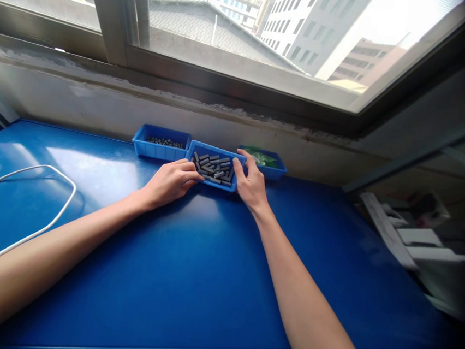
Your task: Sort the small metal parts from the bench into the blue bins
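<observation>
A blue plastic bin (220,186) holding several short dark-grey rods (210,167) is between my two hands, tilted slightly toward me. My left hand (173,183) grips its left front corner, fingertips over the rim by the rods. On the opposite end, my right hand (251,183) has its thumb on the near rim and its fingers around the right side. To the left stands a second blue bin (158,151) with many small metal parts (165,142). Partly hidden behind my right hand, a third blue bin (276,173) contains green and clear plastic bags (262,158).
The blue tabletop (164,283) runs up to a wall under a window (237,43). A white cable (62,213) loops across the left side, passing by my left forearm. White and grey items (423,245) stand beyond the table's right edge, blurred.
</observation>
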`<state>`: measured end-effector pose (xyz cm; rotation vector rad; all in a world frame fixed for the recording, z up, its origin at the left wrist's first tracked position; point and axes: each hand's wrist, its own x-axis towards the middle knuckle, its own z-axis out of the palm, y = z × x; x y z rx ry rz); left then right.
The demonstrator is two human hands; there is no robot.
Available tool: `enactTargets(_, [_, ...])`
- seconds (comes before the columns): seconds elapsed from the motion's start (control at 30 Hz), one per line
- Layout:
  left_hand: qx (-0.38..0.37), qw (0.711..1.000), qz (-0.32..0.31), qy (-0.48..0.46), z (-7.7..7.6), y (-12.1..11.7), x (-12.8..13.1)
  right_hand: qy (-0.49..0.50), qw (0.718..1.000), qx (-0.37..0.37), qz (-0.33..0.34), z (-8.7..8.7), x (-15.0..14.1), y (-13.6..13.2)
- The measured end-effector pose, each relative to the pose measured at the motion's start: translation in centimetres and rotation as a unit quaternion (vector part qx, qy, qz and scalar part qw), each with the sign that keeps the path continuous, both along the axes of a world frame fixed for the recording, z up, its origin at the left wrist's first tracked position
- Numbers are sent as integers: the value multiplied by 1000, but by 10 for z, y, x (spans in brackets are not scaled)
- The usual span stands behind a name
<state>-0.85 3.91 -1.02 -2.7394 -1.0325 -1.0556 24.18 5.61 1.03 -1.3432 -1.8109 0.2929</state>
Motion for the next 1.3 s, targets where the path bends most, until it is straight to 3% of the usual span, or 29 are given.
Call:
enactTargets(0.17, [25, 997, -8, 67, 14, -7, -2, 42, 997, -60, 40, 0, 2, -1])
enactTargets(0.3, [127, 981, -3, 147, 27, -14, 11, 71, 995, -52, 46, -3, 0, 0])
enactTargets(0.47, [233, 955, -71, 169, 26, -5, 36, 126, 987, -54, 84, -6, -1, 1])
enactTargets(0.73, [210, 958, -105, 166, 9, 22, 45, 173, 974, -46, 139, -9, 6, 5])
enactTargets(0.97, [195, 959, -112, 173, 10, 23, 46, 139, 971, -68, 182, -7, 12, 3])
enactTargets(1.3, [185, 961, -67, 194, 5, 22, 46, 95, 968, -79, 216, -1, 17, -2])
